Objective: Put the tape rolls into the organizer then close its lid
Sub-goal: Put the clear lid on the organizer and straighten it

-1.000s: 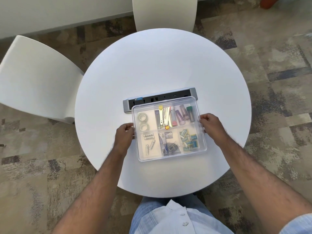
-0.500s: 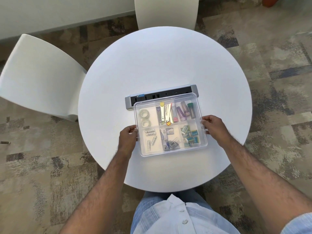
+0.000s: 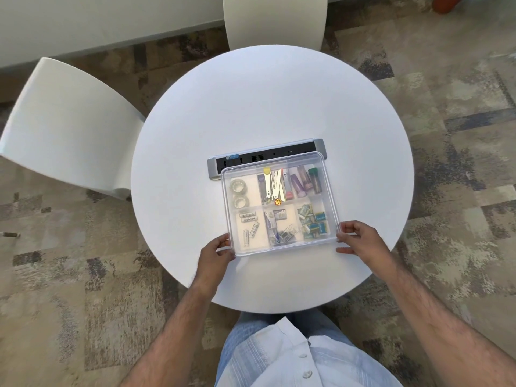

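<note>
On the near half of the round table [image 3: 195, 135], the left hand [image 3: 213, 254] and right hand [image 3: 358, 240] pinch the near corners of the clear organizer [image 3: 279, 248], lid on. Two tape rolls [image 3: 239, 194] sit in its far-left compartment. Just beyond the organizer lies a grey power strip [image 3: 245, 158].

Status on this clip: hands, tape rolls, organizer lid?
Left hand and right hand grip organizer's near corners. Two tape rolls inside, far-left compartment. Lid on. Power strip directly behind; nothing obstructing.
</note>
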`<state>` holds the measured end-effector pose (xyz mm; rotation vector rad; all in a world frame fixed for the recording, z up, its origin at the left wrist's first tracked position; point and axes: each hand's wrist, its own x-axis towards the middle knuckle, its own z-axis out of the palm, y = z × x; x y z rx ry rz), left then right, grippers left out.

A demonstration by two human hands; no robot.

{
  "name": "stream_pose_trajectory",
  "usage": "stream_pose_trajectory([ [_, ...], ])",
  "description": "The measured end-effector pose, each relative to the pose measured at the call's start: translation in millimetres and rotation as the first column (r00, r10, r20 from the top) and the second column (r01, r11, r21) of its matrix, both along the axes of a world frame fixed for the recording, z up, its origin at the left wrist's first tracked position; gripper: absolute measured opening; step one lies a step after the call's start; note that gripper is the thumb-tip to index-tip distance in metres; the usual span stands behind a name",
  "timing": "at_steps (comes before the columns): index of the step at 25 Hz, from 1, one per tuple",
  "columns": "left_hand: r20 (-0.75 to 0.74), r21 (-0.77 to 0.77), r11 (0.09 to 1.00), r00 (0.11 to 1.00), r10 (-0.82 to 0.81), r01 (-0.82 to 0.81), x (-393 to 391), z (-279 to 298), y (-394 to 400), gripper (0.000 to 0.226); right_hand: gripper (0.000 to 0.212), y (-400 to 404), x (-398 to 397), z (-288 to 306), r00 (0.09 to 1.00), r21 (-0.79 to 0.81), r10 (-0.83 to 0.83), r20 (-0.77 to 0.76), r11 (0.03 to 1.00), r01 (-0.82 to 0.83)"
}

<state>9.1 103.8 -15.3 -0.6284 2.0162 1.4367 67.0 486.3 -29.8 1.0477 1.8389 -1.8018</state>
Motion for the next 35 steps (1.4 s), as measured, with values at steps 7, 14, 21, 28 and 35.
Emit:
stream_pose_trajectory([
  [7,-0.049,-0.105,0.989,0.993,-0.111,0.106,1.8,5.1,4.6,0.063,0.035,-5.8,0.0,5.1,0.992,0.193,0.115,-0.042,0.976,-0.105],
  [14,-0.303,-0.637,0.644,0.630,-0.715,0.424,-75.1,22.9,47.3,0.065,0.067,-64.1,1.9,8.5,0.408,0.890,0.913,-0.010,0.194,-0.411],
  [21,-0.022,-0.754,0.221,0.312,-0.950,0.619,-180.2,18.3,121.1,0.066,0.071,-119.6,10.0,-15.4,0.141,0.886,0.985,0.096,-0.020,-0.464],
  [28,0.136,-0.680,0.114,0.278,-0.951,0.724,-186.5,10.9,127.7,0.070,0.070,-103.1,16.2,-26.7,0.067,0.892,0.987,0.145,-0.101,-0.440],
  [35,0.164,-0.683,0.118,0.309,-0.937,0.721,-178.8,9.8,133.3,0.069,0.073,-103.9,16.6,-24.2,0.062,0.875,0.983,0.172,-0.123,-0.469],
])
